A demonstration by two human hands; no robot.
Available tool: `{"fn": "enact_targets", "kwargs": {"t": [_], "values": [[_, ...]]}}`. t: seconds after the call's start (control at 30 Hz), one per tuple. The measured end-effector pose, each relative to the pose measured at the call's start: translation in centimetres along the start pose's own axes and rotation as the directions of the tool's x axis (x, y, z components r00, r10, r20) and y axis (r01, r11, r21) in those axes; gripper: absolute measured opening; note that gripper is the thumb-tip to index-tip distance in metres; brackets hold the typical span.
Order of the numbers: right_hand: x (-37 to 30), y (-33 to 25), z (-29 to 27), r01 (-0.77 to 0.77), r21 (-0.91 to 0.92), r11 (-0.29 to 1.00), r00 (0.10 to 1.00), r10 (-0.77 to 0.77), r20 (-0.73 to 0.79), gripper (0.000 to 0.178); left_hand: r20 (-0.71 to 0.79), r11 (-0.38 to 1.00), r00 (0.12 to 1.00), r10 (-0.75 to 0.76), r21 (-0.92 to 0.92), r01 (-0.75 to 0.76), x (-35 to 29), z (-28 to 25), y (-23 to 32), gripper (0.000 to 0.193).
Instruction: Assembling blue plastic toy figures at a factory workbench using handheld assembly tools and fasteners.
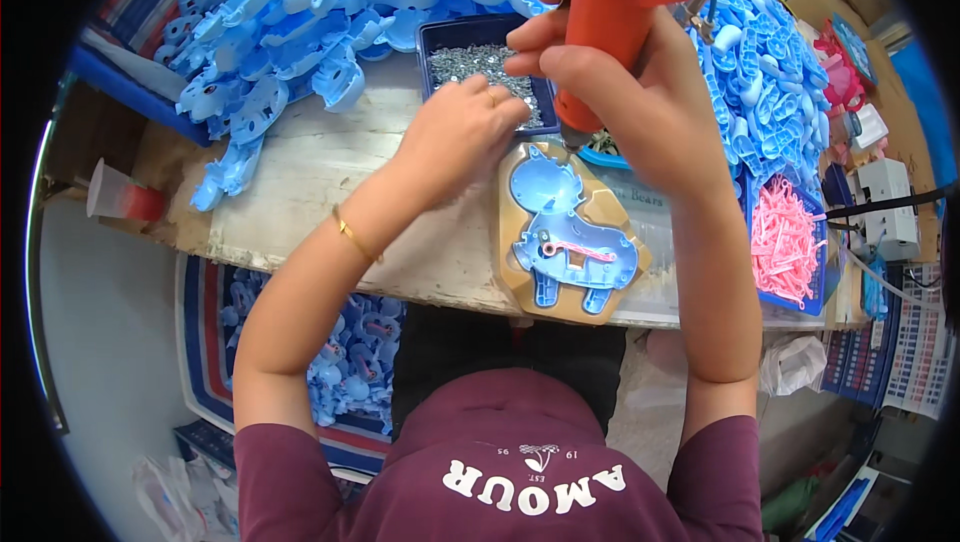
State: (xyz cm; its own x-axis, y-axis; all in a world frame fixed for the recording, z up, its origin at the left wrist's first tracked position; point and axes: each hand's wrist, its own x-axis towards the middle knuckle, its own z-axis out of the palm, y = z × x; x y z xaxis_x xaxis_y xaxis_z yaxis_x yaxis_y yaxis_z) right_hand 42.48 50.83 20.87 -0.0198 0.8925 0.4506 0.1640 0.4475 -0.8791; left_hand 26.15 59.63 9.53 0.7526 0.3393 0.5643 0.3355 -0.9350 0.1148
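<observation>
My right hand (655,112) grips an orange electric screwdriver (615,12), which hangs tip down. The screwdriver's tip is close to the upper edge of a tan holding block (512,277). In the block's recess lies a blue plastic animal-shaped toy half (600,247), hollow side up, with a pink strip (583,251) across its body. My left hand (455,137) reaches over a dark blue tray (425,42) of small metal screws (465,64). Its fingers are bent together at the screws, and whatever they pinch is too small to make out.
Blue toy shells (290,12) are heaped at the back left, small blue parts (755,72) at the right. A blue basket holds pink strips (785,242). A clear cup (115,192) lies at the left edge. More blue parts (350,372) fill a lined container below the table.
</observation>
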Motion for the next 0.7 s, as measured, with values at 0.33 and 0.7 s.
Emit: {"fn": "enact_targets", "kwargs": {"t": [0.33, 0.7], "values": [[-3.4, -1.1, 1.2, -0.065, 0.214, 0.975, 0.986, 0.096, -0.138, 0.036, -0.046, 0.953, 0.998, 0.034, -0.300, -0.046, -1.8, -0.9, 7.3, 0.018], [-5.0, -1.6, 0.2, -0.124, 0.221, 0.967, 0.987, 0.142, -0.068, 0.039, -0.043, 0.940, 0.999, 0.019, -0.340, -0.033, -2.7, -0.2, 10.0, 0.019]]}}
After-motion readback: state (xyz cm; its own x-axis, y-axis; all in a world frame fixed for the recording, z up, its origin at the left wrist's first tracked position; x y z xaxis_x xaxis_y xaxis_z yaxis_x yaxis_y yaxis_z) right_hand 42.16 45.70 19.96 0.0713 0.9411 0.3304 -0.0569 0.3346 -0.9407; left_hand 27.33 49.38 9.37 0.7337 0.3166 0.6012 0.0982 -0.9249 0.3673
